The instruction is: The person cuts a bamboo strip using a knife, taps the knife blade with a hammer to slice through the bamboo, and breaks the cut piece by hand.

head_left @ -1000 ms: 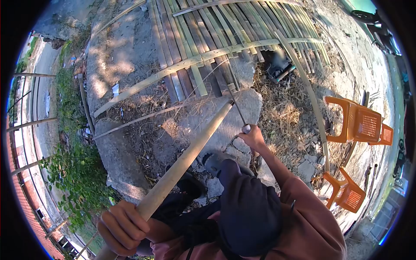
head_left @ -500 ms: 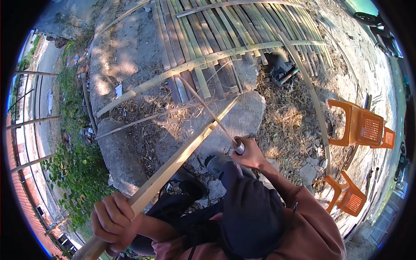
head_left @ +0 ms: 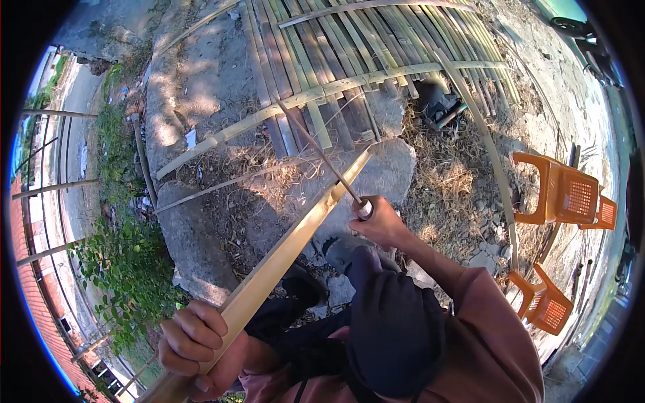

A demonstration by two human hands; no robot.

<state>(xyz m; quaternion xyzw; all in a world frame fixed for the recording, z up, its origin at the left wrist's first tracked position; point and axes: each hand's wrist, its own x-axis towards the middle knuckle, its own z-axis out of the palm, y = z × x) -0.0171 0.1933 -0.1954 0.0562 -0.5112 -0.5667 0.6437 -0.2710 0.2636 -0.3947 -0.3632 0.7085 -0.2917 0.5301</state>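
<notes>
My left hand (head_left: 201,346) is wrapped round a long bamboo pole (head_left: 279,258) that slants up from the lower left. The pole's pale, pointed far end lies over a concrete slab (head_left: 386,174). My right hand (head_left: 379,221) grips the handle of a long thin blade (head_left: 312,141). The blade crosses over the pole near its tip and reaches up-left to the crosspiece of a slatted bamboo panel (head_left: 329,50). Where the blade meets the pole, a darker notch shows.
Orange plastic chairs (head_left: 568,191) (head_left: 544,302) stand on the right. A long bamboo strip (head_left: 487,148) runs down beside them. Dry shavings (head_left: 447,178) cover the ground, a dark object (head_left: 440,111) lies near the panel, and a leafy bush (head_left: 127,282) grows at left.
The pole has turned from its rounded side to a pale, flat face. My right hand has brought the blade across the pole, and both hands have shifted slightly.
</notes>
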